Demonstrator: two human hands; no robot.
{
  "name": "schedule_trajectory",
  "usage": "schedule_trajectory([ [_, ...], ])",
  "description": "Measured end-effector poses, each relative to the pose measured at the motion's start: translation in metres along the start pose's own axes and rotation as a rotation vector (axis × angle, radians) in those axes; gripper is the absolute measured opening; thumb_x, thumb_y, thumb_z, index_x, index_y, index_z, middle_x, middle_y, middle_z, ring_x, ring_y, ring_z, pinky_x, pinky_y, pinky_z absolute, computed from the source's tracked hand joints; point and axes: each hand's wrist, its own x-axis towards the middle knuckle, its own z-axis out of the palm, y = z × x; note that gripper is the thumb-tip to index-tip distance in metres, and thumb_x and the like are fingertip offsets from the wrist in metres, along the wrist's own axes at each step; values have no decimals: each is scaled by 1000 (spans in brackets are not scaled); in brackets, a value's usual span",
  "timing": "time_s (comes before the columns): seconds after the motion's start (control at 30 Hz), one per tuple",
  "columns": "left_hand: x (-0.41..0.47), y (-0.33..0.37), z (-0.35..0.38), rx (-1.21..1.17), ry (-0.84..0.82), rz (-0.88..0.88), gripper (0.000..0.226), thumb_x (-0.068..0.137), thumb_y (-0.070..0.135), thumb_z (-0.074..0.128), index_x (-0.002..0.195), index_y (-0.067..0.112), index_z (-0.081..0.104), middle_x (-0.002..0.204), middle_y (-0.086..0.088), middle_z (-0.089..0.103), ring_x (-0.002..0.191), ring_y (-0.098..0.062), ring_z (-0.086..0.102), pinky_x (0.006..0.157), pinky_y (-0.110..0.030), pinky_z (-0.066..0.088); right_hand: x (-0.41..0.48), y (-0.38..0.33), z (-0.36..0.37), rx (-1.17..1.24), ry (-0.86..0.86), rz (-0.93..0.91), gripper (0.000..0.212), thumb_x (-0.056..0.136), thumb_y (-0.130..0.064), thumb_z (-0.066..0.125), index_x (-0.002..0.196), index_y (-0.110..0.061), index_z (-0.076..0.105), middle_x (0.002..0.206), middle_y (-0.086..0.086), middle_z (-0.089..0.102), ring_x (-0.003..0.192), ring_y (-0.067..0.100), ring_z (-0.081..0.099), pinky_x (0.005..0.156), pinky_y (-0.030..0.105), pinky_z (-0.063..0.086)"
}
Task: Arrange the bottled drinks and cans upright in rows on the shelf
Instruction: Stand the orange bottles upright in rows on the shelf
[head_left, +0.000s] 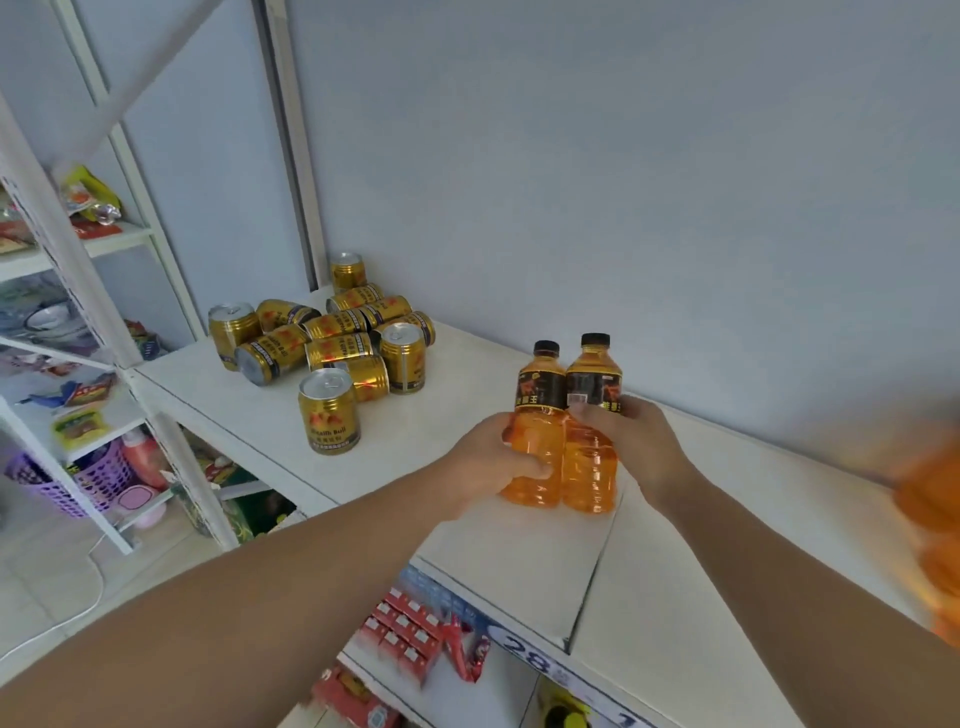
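Between front edge (249, 447) and wall (623, 208): left hand (493, 457), right hand (639, 441) grip bottles (543, 387).

Pair of bottles (540, 384) stood touching on the shelf (675, 571). The cans (337, 338) were heaped well off to the bottles' left and further back, with a lone can (329, 413) in front of the heap.

Single head view, looking forward-down, close over white shelf (467, 410), wall behind.
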Motion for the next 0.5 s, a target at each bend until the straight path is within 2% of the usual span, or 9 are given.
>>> schedule_trajectory([
  [0.13,-23,-4,20,47,-81,71,88,63,20,90,138,28,46,123,-1,65,113,-19,65,98,-49,54,-50,-5,-18,-15,53,-45,31,81,-42,81,106,-25,72,94,-10,78,83,10,76,64,23,55],
  [0.27,-41,-3,44,69,-178,124,82,68,20,88,138,32,47,121,1,69,113,-18,67,101,-51,52,-101,-6,-31,-27,234,-56,29,83,-38,81,107,-24,73,93,-9,78,83,10,75,74,31,59],
  [0.37,-60,-5,66,147,-224,185,79,71,18,89,137,30,48,120,5,69,110,-12,67,98,-44,53,-138,0,-39,-92,379,-56,30,81,-39,81,105,-24,72,92,-6,77,83,13,74,77,36,60],
  [0.5,-86,-10,104,233,-199,311,63,71,20,90,125,30,58,110,11,70,102,-6,67,91,-34,53,-191,10,-58,-165,538,-94,31,79,-40,82,104,-29,69,92,-11,75,81,2,70,70,25,54],
])
